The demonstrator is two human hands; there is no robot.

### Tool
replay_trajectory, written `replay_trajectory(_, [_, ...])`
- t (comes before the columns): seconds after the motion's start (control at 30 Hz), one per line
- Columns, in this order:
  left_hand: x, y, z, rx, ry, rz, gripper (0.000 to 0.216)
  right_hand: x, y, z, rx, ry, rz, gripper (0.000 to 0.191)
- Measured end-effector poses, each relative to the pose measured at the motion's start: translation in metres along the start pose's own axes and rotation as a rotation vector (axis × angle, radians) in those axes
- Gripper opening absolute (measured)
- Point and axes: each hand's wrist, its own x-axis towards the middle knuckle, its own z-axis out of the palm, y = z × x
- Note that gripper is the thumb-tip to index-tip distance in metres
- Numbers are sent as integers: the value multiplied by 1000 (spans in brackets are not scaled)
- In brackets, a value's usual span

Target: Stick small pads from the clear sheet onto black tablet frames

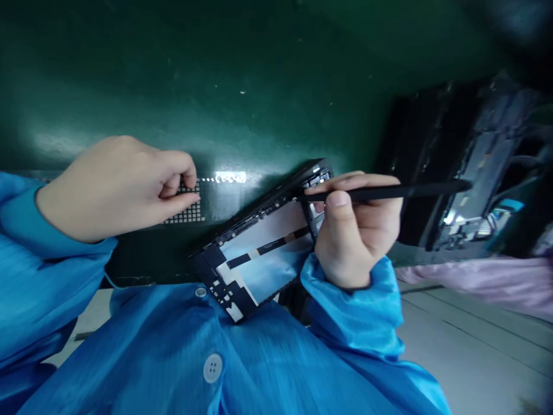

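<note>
My right hand is closed round a thin black stick tool, thumb pressed on it, with the tip pointing left at the top corner of an opened phone frame. The frame lies tilted against my blue coat, its inner side with black flex strips and shiny panels facing up. My left hand rests on the green mat with its fingers curled and pinched over a sheet of small white squares. What the pinch holds, if anything, I cannot make out.
A dark green mat covers the bench. At the right stands a dark tray with more opened phone parts. A pale pink cloth lies below it. Grey floor shows at the lower right.
</note>
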Motion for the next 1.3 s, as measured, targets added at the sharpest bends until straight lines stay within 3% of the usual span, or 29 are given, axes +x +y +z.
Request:
replay_trajectory(0.07, [-1, -3, 2, -16, 32, 7, 50, -7, 9, -5, -35, 46, -8, 9])
replay_trajectory(0.23, [-5, -9, 5, -4, 64, 0, 61, -12, 14, -2, -57, -11, -40, 6])
replay_trajectory(0.4, [-6, -13, 7, -6, 68, -18, 57, -11, 13, -4, -108, -40, -93, 7])
replay_trajectory(0.5, [-6, -12, 6, -10, 84, 10, 51, -7, 3, -11, -220, -123, -170, 13])
replay_trajectory(0.6, [-4, -7, 2, -16, 71, 29, 43, 2, -19, -12, -195, -179, -140, 21])
replay_trajectory(0.67, [-2, -3, -1, -27, 44, 24, 37, 11, -33, -3, -89, -296, -96, 23])
replay_trajectory(0.77, [1, 1, -4, -23, 13, -11, 26, 20, -43, 21, 6, -593, -99, 15])
replay_trajectory(0.83, [3, 4, -5, 4, -24, -56, 18, 22, -42, 36, 14, -692, -117, 8])
replay_trajectory(1.0, [4, 15, -8, 67, -111, -120, 17, 18, -37, 46, 1, -690, -95, 10])
replay_trajectory(1.2, [5, 11, -5, 84, -90, -99, 25, 20, -39, 47, -21, -722, -64, 9])
replay_trajectory(1.3, [4, 3, -3, 50, -63, -83, 26, 26, -40, 44, 73, -755, 27, 6])
